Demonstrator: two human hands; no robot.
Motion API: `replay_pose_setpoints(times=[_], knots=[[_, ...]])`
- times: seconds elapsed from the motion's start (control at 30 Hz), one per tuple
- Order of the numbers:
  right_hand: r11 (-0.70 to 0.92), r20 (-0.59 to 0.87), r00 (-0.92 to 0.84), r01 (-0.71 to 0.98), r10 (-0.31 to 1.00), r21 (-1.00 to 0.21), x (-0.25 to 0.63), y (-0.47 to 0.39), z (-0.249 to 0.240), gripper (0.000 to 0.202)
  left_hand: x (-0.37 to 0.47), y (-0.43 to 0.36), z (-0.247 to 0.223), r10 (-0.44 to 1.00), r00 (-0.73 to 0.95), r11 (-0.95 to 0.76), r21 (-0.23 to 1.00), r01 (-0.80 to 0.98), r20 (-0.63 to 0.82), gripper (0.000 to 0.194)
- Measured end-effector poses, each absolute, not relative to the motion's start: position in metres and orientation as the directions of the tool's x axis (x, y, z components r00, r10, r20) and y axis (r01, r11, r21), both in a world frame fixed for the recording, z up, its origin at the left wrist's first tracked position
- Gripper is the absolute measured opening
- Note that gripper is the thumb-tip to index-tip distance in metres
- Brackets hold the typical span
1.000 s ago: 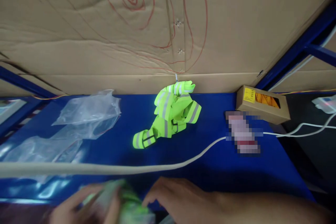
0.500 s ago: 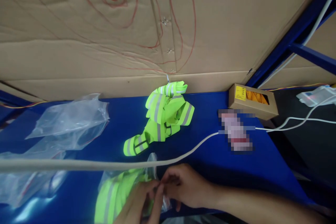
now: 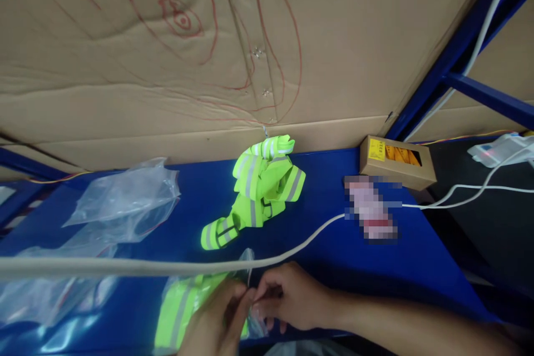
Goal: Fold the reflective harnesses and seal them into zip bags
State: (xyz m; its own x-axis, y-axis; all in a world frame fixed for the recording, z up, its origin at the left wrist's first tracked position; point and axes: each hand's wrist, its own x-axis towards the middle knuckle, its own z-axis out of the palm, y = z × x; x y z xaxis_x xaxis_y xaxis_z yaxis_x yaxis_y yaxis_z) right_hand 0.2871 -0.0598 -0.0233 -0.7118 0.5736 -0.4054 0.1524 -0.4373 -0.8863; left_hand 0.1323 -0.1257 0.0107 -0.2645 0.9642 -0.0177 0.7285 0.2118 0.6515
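Observation:
A clear zip bag (image 3: 247, 256) lies at the front of the blue table, with a folded lime-yellow reflective strap (image 3: 179, 308) inside it. My left hand (image 3: 219, 311) rests over the bag and pinches its edge. Close against it, my right hand (image 3: 287, 297) is closed on the same edge, thumb and fingertips pressed together. The fingertips of both hands nearly meet at the bag's mouth. Farther back on the table, a loose bundle of lime-yellow reflective straps (image 3: 258, 183) with grey stripes lies untouched.
A white cable (image 3: 175, 267) crosses in front of the hands. Clear plastic bags (image 3: 125, 194) lie at left. A blurred-out flat object (image 3: 371, 208) and a cardboard box (image 3: 396, 164) with orange contents sit at right. A cardboard wall (image 3: 342, 39) stands behind the blue table (image 3: 334, 272).
The view has shifted slightly, showing more of the wall drawing. Both hands stay at the bag's edge, and the left hand's fingers have moved a little closer to the right hand's.

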Motion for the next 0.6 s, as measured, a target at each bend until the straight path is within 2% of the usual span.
replay_pose_setpoints(times=[0.13, 0.37, 0.47, 0.6], knots=[[-0.396, -0.373, -0.733, 0.152, 0.569, -0.905, 0.287, -0.057, -0.026, 0.014, 0.137, -0.125, 0.008, 0.961, -0.276, 0.207, 0.635, 0.744, 0.009, 0.04], [-0.227, -0.375, -0.684, 0.3, 0.625, -0.926, 0.288, -0.062, -0.025, 0.021, 0.135, -0.124, 0.008, 0.959, -0.282, 0.188, 0.645, 0.741, 0.044, 0.037], [-0.254, -0.404, -0.672, 0.315, 0.62, -0.914, 0.288, -0.063, -0.025, 0.022, 0.129, -0.124, 0.008, 0.961, -0.274, 0.175, 0.669, 0.722, 0.045, 0.037], [-0.301, -0.43, -0.667, 0.307, 0.608, -0.903, 0.287, -0.063, -0.023, 0.023, 0.117, -0.125, 0.006, 0.962, -0.271, 0.222, 0.666, 0.713, -0.03, 0.032]])
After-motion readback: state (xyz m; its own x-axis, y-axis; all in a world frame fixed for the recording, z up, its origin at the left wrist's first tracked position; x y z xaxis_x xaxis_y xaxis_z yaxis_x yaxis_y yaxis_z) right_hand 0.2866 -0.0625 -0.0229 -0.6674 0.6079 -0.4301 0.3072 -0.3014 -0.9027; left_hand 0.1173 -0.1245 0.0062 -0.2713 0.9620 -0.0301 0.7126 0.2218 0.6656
